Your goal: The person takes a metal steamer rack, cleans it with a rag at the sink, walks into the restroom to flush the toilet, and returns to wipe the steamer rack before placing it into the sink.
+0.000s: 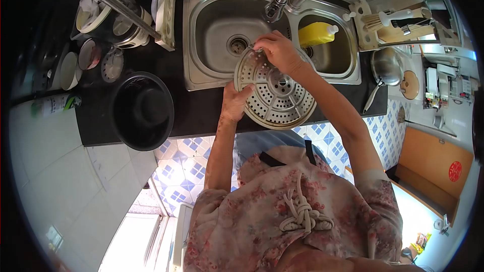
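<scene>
A round metal steamer tray (282,103), punched with many small holes, is held tilted over the front edge of the sink. My left hand (235,102) grips its left rim, with the thumb lying on the upper face. At the far rim my right hand (280,53) has its fingers closed on the tray's edge. Whether anything small sits under those right fingertips is hidden. Behind the tray lies the larger steel sink basin (207,45), its drain partly visible beside my right fingers.
A chrome faucet (275,11) reaches over the sink. In the small basin lies a yellow bottle (314,35). A black basin (143,112) stands on the counter at left. At right are a steel saucepan (387,66) and a rack (367,26) with brushes.
</scene>
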The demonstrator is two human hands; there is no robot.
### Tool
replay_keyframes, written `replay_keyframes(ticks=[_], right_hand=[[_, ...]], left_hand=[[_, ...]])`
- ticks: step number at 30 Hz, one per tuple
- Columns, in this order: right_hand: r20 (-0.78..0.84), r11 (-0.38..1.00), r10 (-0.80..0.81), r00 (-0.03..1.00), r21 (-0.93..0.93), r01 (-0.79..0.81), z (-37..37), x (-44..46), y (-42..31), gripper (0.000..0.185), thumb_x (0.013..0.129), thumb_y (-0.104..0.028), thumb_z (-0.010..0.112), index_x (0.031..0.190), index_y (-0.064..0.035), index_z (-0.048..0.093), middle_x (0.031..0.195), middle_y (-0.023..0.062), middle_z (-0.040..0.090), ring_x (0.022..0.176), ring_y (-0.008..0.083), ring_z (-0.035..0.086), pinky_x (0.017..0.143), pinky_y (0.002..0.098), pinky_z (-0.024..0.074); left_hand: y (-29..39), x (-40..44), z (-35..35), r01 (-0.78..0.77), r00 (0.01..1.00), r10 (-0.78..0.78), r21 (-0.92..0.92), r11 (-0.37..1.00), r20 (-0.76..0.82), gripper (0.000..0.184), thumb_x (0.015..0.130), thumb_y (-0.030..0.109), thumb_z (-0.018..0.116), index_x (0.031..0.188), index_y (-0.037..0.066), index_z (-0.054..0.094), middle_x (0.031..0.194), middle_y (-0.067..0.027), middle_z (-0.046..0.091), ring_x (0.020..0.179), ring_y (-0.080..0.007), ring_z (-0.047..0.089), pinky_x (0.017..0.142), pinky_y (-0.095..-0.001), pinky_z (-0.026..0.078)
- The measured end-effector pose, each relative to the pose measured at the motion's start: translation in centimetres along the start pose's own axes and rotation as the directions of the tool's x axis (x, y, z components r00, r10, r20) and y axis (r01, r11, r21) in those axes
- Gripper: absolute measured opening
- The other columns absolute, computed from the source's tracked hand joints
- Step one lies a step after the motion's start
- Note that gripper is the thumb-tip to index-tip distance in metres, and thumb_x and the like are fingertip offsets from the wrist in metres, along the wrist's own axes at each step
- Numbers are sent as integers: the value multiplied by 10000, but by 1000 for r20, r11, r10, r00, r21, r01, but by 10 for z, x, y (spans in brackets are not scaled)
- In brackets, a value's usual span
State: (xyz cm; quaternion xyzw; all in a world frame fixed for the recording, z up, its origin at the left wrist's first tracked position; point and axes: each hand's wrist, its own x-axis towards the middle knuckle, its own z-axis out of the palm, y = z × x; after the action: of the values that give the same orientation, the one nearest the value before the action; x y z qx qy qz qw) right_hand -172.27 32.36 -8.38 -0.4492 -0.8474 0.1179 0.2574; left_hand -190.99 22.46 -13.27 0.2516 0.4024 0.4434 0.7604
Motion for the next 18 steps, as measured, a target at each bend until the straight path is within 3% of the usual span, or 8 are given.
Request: replay_keyframes(ticks=[2, 5, 8, 9, 10, 12, 14, 18], right_hand=[[23, 996, 70, 997, -60, -68, 1, -6, 1, 223, 770, 44, 645, 921, -117, 677, 984, 47, 672, 900, 290, 632, 755, 377, 533], [-127, 999, 52, 991, 19, -50, 8, -11, -17, 242, 796, 32, 645, 977, -122, 688, 999, 68, 667, 913, 288, 634, 754, 380, 532], [-39, 985, 1, 999, 175, 6, 14, -11, -59, 259, 850, -8, 620, 1082, -109, 677, 1031, 119, 654, 933, 324, 628, 790, 405, 523], [11, 975, -48, 999, 216, 45, 17, -12, -66, 278, 849, -5, 622, 1101, -107, 678, 1064, 117, 650, 944, 324, 623, 812, 406, 517], [20, 977, -92, 996, 193, 87, 26, -15, -64, 292, 850, -8, 626, 1119, -106, 678, 1114, 117, 643, 982, 325, 618, 824, 407, 514], [52, 981, -114, 992, 165, 104, 26, -17, -63, 279, 852, 4, 622, 1112, -83, 675, 1147, 113, 637, 1022, 321, 615, 847, 408, 510], [79, 986, -107, 991, 138, 96, 18, -20, -69, 271, 860, 18, 610, 1110, -68, 670, 1150, 109, 638, 1027, 313, 617, 858, 404, 509], [138, 990, -107, 985, 107, 92, 14, -15, -82, 263, 874, 30, 593, 1110, -60, 662, 1150, 103, 643, 1022, 298, 623, 857, 394, 512]], left_hand=[[-4, 0, 2, -4, 999, 3, -9, 1000, -39, 245, 844, 56, 635, 1077, -20, 648, 955, -47, 675, 803, -134, 623, 752, -299, 509], [-5, 0, 6, -11, 999, 5, -112, 994, -51, 227, 841, 69, 647, 1053, -13, 652, 941, -48, 670, 797, -137, 620, 735, -315, 515], [-20, 6, -7, -3, 1000, 3, -33, 999, -6, 248, 828, 73, 701, 1060, 5, 643, 926, -60, 667, 800, -168, 645, 722, -336, 540], [-24, 13, -9, -124, 992, 122, 239, 963, 21, 246, 805, 115, 730, 1008, 1, 651, 904, -65, 660, 774, -150, 611, 690, -329, 522], [-9, 10, -4, -7, 999, 21, 332, 943, -41, 272, 783, 147, 742, 975, -22, 648, 853, -62, 651, 759, -130, 572, 677, -317, 503], [7, -3, 5, -90, 995, 95, 302, 949, -2, 308, 782, 168, 709, 993, -44, 638, 756, -58, 626, 759, -112, 555, 679, -311, 498], [-15, 3, 9, -254, 965, 262, 239, 937, -1, 306, 793, 164, 675, 1013, -44, 637, 775, -87, 639, 754, -134, 584, 683, -326, 505], [7, -15, 5, -320, 945, 324, 361, 876, 51, 329, 826, 118, 606, 1114, -41, 604, 920, -160, 680, 849, -194, 646, 766, -344, 511]])
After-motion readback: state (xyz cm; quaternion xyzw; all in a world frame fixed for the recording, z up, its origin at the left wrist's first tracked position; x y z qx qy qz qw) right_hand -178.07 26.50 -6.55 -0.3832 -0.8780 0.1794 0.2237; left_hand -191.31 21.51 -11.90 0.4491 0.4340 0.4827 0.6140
